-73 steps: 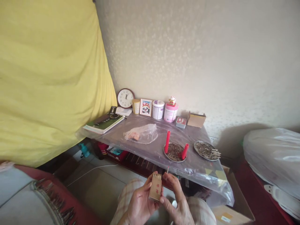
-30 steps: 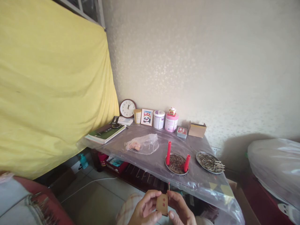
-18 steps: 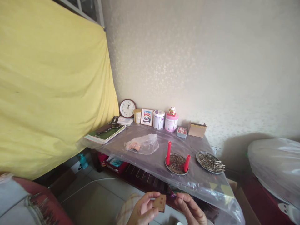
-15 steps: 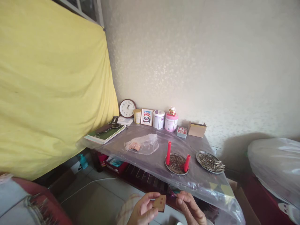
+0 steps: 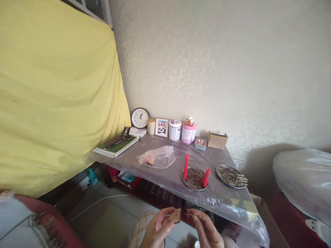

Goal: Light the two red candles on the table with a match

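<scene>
My left hand (image 5: 158, 227) pinches a small tan matchbox (image 5: 175, 216) with reddish marks on its face. Just to the right, my right hand (image 5: 205, 227) holds a thin matchstick (image 5: 189, 214) between thumb and fingers, its tip pointing at the box with a small gap between them. No flame shows. Beyond the hands, two red candles (image 5: 186, 166) of different heights stand on a metal plate (image 5: 184, 182) covered with dark bits; the shorter one leans. A second round plate (image 5: 220, 174) to the right carries many used-looking sticks, several pale ones overhanging its rim.
A plastic-covered table (image 5: 160, 179) bears a plastic bag (image 5: 162, 156), books (image 5: 116, 148), a clock (image 5: 140, 117), a panda picture (image 5: 162, 127), two canisters (image 5: 175, 130), a small tin (image 5: 201, 143) and an open carton (image 5: 217, 141). A yellow cloth (image 5: 59, 86) hangs at left.
Both hands have risen slightly and come closer together. The matchbox has tilted, and the matchstick now shows more clearly, pointing toward it.
</scene>
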The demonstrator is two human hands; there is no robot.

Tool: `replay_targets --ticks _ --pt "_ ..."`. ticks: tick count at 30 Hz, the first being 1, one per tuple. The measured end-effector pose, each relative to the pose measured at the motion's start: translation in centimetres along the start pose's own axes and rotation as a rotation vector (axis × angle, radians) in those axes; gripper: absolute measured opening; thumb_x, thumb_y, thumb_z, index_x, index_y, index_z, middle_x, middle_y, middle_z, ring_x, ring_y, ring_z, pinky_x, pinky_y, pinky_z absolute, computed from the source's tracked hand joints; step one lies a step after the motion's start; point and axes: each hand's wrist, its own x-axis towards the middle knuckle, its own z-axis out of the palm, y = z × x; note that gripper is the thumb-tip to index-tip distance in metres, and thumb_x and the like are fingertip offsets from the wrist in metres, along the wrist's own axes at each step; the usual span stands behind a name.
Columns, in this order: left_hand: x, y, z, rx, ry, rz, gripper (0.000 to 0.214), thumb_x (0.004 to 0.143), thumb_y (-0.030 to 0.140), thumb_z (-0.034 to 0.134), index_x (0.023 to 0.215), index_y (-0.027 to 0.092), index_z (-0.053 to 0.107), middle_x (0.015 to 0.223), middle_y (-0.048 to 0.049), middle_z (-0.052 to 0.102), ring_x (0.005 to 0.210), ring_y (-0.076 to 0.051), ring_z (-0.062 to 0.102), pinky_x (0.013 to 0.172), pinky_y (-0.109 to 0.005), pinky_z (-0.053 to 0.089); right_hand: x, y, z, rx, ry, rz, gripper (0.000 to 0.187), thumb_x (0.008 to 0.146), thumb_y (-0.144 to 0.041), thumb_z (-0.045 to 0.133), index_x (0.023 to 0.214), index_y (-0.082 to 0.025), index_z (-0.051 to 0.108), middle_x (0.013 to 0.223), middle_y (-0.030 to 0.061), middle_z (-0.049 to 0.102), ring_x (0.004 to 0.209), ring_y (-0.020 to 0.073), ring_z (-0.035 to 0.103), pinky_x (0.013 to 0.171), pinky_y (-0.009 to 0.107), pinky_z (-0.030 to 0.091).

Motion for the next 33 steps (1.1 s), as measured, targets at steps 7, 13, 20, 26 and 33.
replay_targets --ticks 7,13,20,26,33 --pt "-0.9 1.2 1.2 0.055 0.089 0.018 0.031 0.074 0.031 0.089 0.103 0.021 0.086 0.112 -0.0165 0.086 0.111 -0.039 0.076 0.107 -0.048 0.055 -2.5 3.8 2.8 -0.172 0.146 -0.335 0.024 0.107 -0.031 0.063 0.128 -0.032 0.075 0.109 0.0029 0.085 0.095 0.021 0.084 0.09 0.027 0.068" --pt "-1.1 1.8 1.4 0.068 0.07 -0.014 0.036 0.071 0.034 0.09 0.104 0.02 0.086 0.117 -0.0188 0.085 0.118 -0.042 0.074 0.111 -0.052 0.052 -2.9 5.6 2.4 -0.237 0.135 -0.408 0.031 0.108 -0.027 0.06 0.136 -0.033 0.071 0.114 0.0035 0.084 0.099 0.0202 0.083 0.093 0.027 0.067" --pt "-1.2 2.1 1.3 0.115 0.044 -0.014 0.037 0.069 0.04 0.092 0.103 0.025 0.086 0.126 -0.0157 0.084 0.121 -0.041 0.074 0.111 -0.053 0.052 -2.7 5.4 2.6 -0.256 0.139 -0.398 0.027 0.109 -0.028 0.057 0.133 -0.029 0.071 0.11 0.004 0.084 0.095 0.0195 0.083 0.092 0.026 0.067" --pt "-1.6 3.0 2.0 0.214 0.087 -0.006 0.032 0.073 0.043 0.088 0.1 0.025 0.084 0.116 -0.0124 0.087 0.116 -0.039 0.076 0.108 -0.051 0.055 -1.7 3.0 2.1 -0.229 0.088 -0.318 0.02 0.108 -0.03 0.06 0.122 -0.025 0.073 0.105 0.0049 0.085 0.089 0.0182 0.084 0.088 0.022 0.066" --pt "-0.8 3.4 2.6 0.202 0.034 0.055 0.034 0.082 0.045 0.082 0.107 0.022 0.082 0.115 -0.0123 0.085 0.121 -0.038 0.071 0.111 -0.05 0.05 0.8 -1.4 1.9 -0.222 0.037 -0.177 0.016 0.105 -0.033 0.065 0.103 -0.023 0.077 0.093 0.004 0.084 0.08 0.0178 0.084 0.077 0.019 0.067"
